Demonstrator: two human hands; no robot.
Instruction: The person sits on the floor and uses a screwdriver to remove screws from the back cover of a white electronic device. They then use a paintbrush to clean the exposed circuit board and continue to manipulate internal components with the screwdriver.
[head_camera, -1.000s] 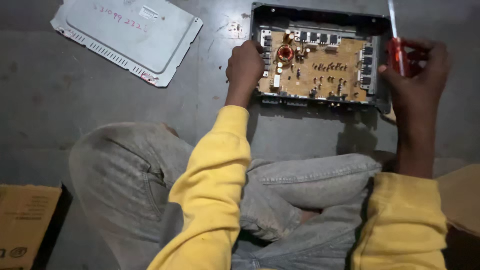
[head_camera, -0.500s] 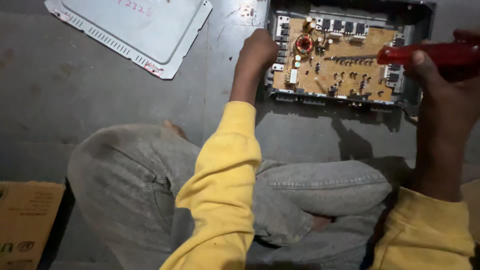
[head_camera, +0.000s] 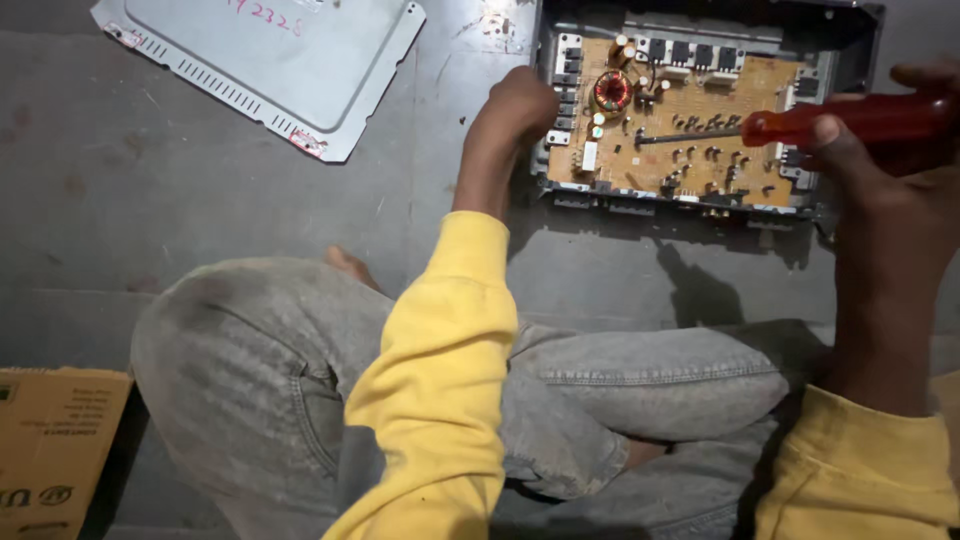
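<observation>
Fingers of our right hand (head_camera: 880, 160) are closed around the red screwdriver (head_camera: 850, 120), its tip over the circuit board (head_camera: 680, 120). Our left hand (head_camera: 515, 110), curled, steadies the open case (head_camera: 850, 30) on the floor (head_camera: 150, 200). We should keep the shaft straight, pressing gently.

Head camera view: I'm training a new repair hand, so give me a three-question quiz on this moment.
1. True or false: the right hand holds a red-handled screwdriver.
2. Where does the left hand rest? A) on the grey metal cover B) at the left edge of the open chassis C) on the cardboard box
3. What does the screwdriver shaft lie over?

Key: 1 true; 2 B; 3 the tan circuit board.
</observation>
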